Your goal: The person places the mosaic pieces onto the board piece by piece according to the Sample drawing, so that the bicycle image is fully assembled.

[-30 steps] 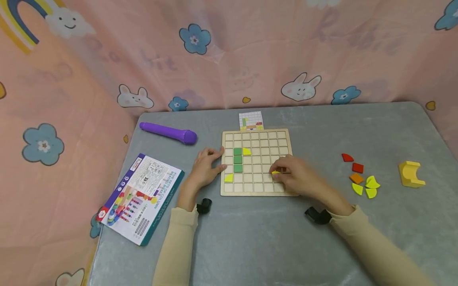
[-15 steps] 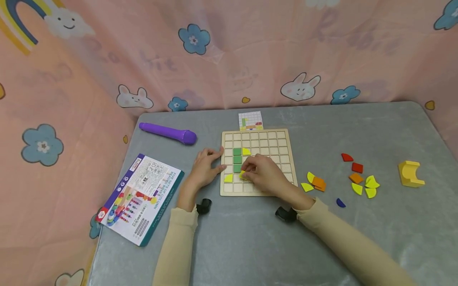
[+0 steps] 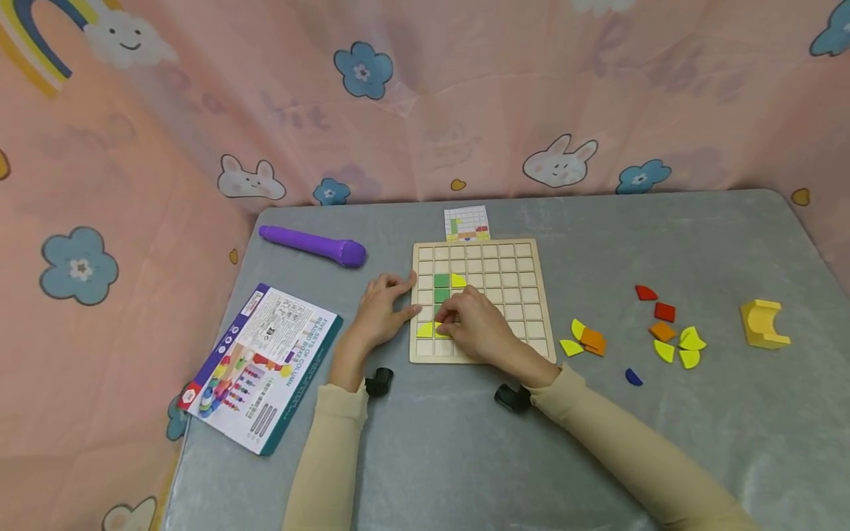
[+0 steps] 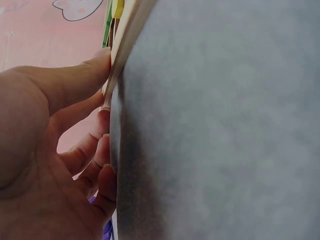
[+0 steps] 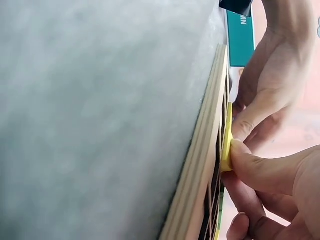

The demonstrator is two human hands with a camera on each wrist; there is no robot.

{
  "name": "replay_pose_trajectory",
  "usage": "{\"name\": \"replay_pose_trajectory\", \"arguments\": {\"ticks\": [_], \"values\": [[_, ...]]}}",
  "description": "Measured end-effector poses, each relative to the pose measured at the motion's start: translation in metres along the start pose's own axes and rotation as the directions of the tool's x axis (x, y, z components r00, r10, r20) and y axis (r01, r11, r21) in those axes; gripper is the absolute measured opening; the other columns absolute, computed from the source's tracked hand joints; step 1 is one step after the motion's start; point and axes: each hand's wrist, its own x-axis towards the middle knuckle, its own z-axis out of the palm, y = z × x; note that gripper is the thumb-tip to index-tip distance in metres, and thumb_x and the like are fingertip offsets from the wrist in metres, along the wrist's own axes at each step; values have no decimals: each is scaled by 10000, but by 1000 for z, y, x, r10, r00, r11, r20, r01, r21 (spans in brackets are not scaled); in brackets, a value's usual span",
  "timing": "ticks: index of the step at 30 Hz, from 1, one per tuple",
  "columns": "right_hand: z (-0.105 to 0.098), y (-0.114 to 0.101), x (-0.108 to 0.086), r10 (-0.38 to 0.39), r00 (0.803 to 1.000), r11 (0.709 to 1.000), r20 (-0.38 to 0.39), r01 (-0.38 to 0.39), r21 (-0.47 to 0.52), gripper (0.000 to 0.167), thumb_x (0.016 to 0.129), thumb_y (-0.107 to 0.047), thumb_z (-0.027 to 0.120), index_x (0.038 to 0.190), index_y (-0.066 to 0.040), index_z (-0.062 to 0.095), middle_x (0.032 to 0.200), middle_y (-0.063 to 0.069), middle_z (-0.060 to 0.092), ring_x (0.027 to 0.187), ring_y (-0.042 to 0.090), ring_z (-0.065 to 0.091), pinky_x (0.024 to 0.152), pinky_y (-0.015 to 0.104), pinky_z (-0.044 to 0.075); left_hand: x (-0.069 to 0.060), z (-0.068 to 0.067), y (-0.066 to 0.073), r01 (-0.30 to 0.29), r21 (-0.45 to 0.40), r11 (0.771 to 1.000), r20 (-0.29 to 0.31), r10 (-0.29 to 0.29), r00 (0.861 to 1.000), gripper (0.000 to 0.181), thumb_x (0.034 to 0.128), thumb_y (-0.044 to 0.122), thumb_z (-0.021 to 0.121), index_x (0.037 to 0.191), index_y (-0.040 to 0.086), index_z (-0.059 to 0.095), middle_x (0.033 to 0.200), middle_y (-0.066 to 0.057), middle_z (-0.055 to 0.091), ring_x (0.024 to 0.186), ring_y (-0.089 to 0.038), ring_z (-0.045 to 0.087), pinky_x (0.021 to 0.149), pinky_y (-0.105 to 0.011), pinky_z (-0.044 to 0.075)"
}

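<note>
Two of your grips are on the wooden grid board point(image 3: 521, 313). Your right grip point(image 3: 479, 324) is nearly closed, the thumb set against the near end of a small yellow tile point(image 5: 226, 155) with a finger just below it, so the tile is pinched at that end. Your left grip point(image 3: 378, 313) is loose and fairly wide: thumb and forefinger are spread apart and rest on the board's left edge, while the other fingers lie relaxed alongside. The tile you hold is bright, plain yellow and thin. It lies at the board's surface, just right of a yellow square point(image 3: 425, 330) and below the column of green tiles point(image 3: 441, 281), whose lower end your fingers cover. You cannot tell from these views whether it sits flat in its cell, and its full outline is partly hidden. Right of the top green tile is a yellow piece with one rounded corner point(image 3: 458, 280). The board lies flat near the middle of the grey counter point(image 3: 432, 450), a printed pattern card point(image 3: 467, 223) at its far edge. To its right you have orange tiles point(image 3: 593, 341), a blue half-disc point(image 3: 634, 377) and, farther out, a red square point(image 3: 665, 313).
</note>
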Motion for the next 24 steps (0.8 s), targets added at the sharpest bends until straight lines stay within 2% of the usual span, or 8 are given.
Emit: {"name": "replay_pose_trajectory", "arguments": {"ticks": [9,15,19,24], "values": [[1,-2,1,22,1000,1000,-21,-22,-22,63,850,-29,868,833,-84,841,797,33,725,854,209,591,772,360,489,-1,0,0,10,-13,1000,0,-10,1000,646,1032,285,708,1613,187,441,1501,-175,489,1348,-351,430,1179,-546,334],[-2,-3,-4,45,998,998,-33,-47,-47,76,847,-56,879,802,-99,835,777,16,732,796,179,539,711,337,460,0,0,0,17,-10,1000,-1,-17,1000,646,1032,284,710,1612,186,441,1504,-173,488,1359,-354,426,1185,-543,331],[-13,5,-15,96,994,995,-45,-97,-32,74,860,-95,879,812,-125,831,778,1,721,785,176,533,687,335,458,-1,0,1,19,-10,1000,2,-19,1000,646,1032,286,710,1612,182,444,1506,-176,487,1352,-354,427,1182,-544,331],[-40,27,-31,142,986,990,-82,-143,-1,46,877,-95,856,835,-103,841,779,18,738,811,206,543,701,347,441,0,1,1,22,-2,1000,5,-22,1000,647,1032,286,709,1614,187,444,1514,-174,483,1360,-352,422,1187,-543,322]]}}
